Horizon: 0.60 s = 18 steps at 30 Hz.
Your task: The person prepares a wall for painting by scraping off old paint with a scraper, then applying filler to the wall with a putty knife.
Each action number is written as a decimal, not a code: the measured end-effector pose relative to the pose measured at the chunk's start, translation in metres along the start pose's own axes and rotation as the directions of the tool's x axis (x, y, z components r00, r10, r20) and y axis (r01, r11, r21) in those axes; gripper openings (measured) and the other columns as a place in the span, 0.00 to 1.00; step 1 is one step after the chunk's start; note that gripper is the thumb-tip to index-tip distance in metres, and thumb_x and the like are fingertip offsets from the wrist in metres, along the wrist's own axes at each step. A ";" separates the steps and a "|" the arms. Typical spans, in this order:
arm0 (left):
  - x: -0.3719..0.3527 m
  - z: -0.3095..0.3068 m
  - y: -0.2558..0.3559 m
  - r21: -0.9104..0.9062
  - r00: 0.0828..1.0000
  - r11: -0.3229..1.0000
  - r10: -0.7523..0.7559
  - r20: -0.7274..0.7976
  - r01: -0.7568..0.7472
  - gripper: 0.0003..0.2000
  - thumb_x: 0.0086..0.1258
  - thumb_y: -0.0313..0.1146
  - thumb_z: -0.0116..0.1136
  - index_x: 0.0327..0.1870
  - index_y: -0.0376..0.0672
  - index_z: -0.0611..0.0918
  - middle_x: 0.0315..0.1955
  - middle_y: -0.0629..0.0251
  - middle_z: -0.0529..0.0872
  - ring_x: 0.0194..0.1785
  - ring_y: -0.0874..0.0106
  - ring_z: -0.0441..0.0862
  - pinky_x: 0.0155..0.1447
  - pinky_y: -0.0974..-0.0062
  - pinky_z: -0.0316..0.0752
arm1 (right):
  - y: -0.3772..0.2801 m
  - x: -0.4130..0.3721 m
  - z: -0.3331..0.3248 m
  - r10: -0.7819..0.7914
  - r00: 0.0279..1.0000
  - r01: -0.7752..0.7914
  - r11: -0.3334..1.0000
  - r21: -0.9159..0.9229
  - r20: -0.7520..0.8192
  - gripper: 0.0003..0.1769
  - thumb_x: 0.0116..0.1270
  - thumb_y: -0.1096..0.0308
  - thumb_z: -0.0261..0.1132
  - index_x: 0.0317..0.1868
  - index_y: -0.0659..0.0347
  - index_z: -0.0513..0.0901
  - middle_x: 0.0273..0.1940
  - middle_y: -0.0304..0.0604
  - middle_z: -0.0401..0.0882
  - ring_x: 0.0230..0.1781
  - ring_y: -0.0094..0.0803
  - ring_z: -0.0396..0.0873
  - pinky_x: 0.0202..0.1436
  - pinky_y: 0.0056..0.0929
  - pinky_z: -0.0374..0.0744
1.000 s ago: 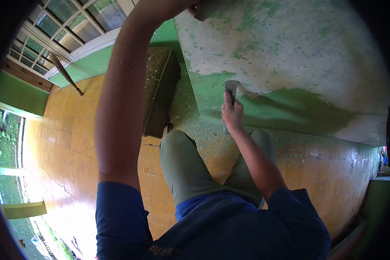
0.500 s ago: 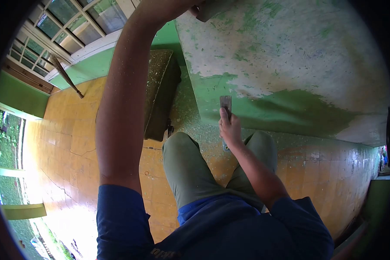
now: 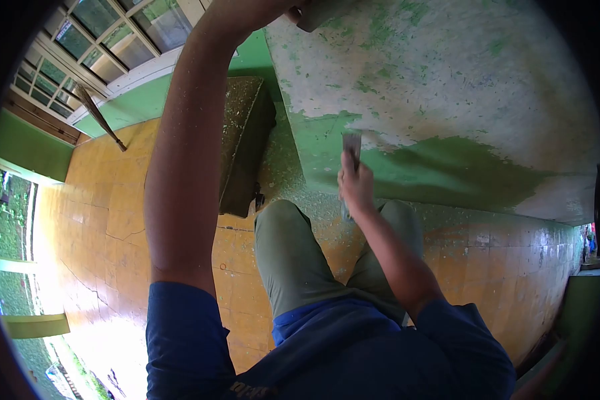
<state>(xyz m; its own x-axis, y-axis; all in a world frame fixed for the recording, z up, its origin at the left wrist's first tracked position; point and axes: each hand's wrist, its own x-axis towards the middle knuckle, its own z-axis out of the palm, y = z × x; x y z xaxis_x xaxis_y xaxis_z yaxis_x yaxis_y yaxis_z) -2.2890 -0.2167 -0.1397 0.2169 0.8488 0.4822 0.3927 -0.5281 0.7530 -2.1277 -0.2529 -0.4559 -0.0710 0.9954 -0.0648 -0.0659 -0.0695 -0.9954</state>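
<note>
My right hand (image 3: 358, 189) is wrapped round a scraper (image 3: 352, 143) with a flat, wide metal blade pointing up toward the wall. The blade is in front of the wall's remaining green paint (image 3: 327, 143), near the ragged edge of the bare patch; whether it touches cannot be told. High at the top edge, my left hand (image 3: 263, 10) is partly cut off by the frame. Its fingers look curled beside a grey-brown flat-edged thing (image 3: 319, 13) whose kind I cannot make out. The wall's scraped part (image 3: 447, 80) is whitish with green flecks.
A worn dark box-like stool or block (image 3: 243, 147) stands left of my knees. Paint flakes lie on the orange tiled floor (image 3: 247, 267). A broom-like brush (image 3: 100, 119) leans below the paned windows (image 3: 113, 40). Bright openings are at far left.
My right hand has moved slightly up and right with the scraper, its blade now closer to the bare patch's edge. My left arm is nearly still.
</note>
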 end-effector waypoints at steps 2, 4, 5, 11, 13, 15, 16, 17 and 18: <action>0.000 0.002 0.000 -0.010 1.000 1.000 -0.022 0.004 0.022 0.10 0.59 0.33 0.66 0.35 0.36 0.81 0.23 0.64 0.82 0.23 0.76 0.79 0.26 0.79 0.75 | -0.019 0.020 0.002 0.001 1.000 -0.002 1.000 0.016 0.028 0.24 0.68 0.48 0.56 0.24 0.59 0.67 0.12 0.32 0.62 0.07 0.19 0.60 0.10 0.23 0.64; -0.001 0.001 0.000 -0.018 1.000 1.000 -0.006 -0.008 0.006 0.10 0.59 0.32 0.65 0.35 0.36 0.82 0.23 0.64 0.82 0.22 0.77 0.79 0.27 0.78 0.75 | -0.028 0.014 0.008 0.036 0.999 -0.036 0.998 0.060 0.009 0.24 0.68 0.48 0.56 0.24 0.60 0.67 0.12 0.32 0.62 0.07 0.19 0.61 0.10 0.23 0.64; -0.001 0.001 0.000 -0.019 1.000 1.000 -0.010 -0.013 0.010 0.10 0.59 0.32 0.65 0.35 0.36 0.82 0.23 0.64 0.82 0.22 0.77 0.79 0.27 0.78 0.75 | -0.030 0.009 0.009 0.070 0.998 -0.069 0.993 0.095 -0.006 0.24 0.69 0.49 0.56 0.24 0.60 0.68 0.12 0.32 0.62 0.07 0.20 0.61 0.10 0.23 0.64; -0.001 0.003 0.002 0.001 1.000 1.000 -0.020 -0.009 0.020 0.09 0.59 0.32 0.65 0.34 0.36 0.82 0.22 0.65 0.82 0.22 0.77 0.79 0.27 0.78 0.75 | -0.005 -0.021 0.002 -0.007 0.988 -0.018 0.988 0.153 0.156 0.20 0.72 0.54 0.53 0.30 0.63 0.72 0.16 0.35 0.66 0.11 0.21 0.67 0.14 0.21 0.67; -0.001 0.004 0.001 -0.030 0.999 0.999 -0.038 -0.022 0.037 0.09 0.59 0.32 0.66 0.34 0.36 0.82 0.21 0.64 0.82 0.21 0.76 0.79 0.26 0.78 0.75 | 0.003 -0.024 -0.001 0.055 0.987 -0.079 0.986 0.150 0.154 0.18 0.73 0.57 0.52 0.32 0.64 0.74 0.18 0.36 0.68 0.12 0.21 0.67 0.15 0.21 0.68; 0.000 0.004 0.001 -0.039 0.999 0.998 -0.046 -0.018 0.045 0.09 0.59 0.32 0.66 0.34 0.36 0.82 0.21 0.64 0.81 0.21 0.76 0.79 0.25 0.78 0.75 | 0.015 -0.023 -0.004 -0.003 0.997 -0.015 0.975 0.221 0.083 0.21 0.71 0.52 0.53 0.30 0.62 0.73 0.17 0.35 0.67 0.10 0.21 0.65 0.14 0.22 0.67; 0.000 0.004 0.002 -0.047 0.998 0.998 -0.053 -0.019 0.052 0.10 0.59 0.32 0.66 0.34 0.36 0.82 0.21 0.64 0.81 0.21 0.76 0.79 0.25 0.79 0.74 | 0.016 -0.024 -0.008 -0.006 0.997 -0.013 0.975 0.223 0.083 0.21 0.71 0.52 0.53 0.30 0.62 0.73 0.17 0.35 0.67 0.10 0.21 0.65 0.14 0.22 0.67; 0.000 0.003 0.004 -0.044 0.999 0.998 -0.050 -0.019 0.049 0.10 0.59 0.32 0.66 0.34 0.36 0.82 0.21 0.64 0.81 0.21 0.76 0.79 0.25 0.79 0.74 | 0.017 -0.026 -0.015 0.126 0.990 -0.136 0.967 0.217 0.060 0.23 0.70 0.49 0.53 0.28 0.61 0.71 0.15 0.34 0.65 0.09 0.21 0.63 0.14 0.22 0.66; -0.001 0.003 0.004 -0.028 0.998 0.998 -0.058 -0.025 0.057 0.09 0.59 0.32 0.66 0.34 0.36 0.82 0.21 0.64 0.81 0.20 0.76 0.79 0.25 0.79 0.74 | 0.018 -0.026 -0.022 0.256 0.966 -0.257 0.942 0.214 0.035 0.25 0.69 0.45 0.53 0.26 0.60 0.70 0.14 0.33 0.64 0.08 0.21 0.62 0.13 0.23 0.65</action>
<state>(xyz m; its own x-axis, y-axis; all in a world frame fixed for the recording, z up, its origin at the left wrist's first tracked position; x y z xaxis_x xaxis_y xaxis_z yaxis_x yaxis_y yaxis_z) -2.2844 -0.2193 -0.1383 0.1714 0.8771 0.4486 0.3797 -0.4790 0.7915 -2.1055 -0.2789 -0.4734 -0.1204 0.9415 -0.3147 -0.2567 -0.3358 -0.9063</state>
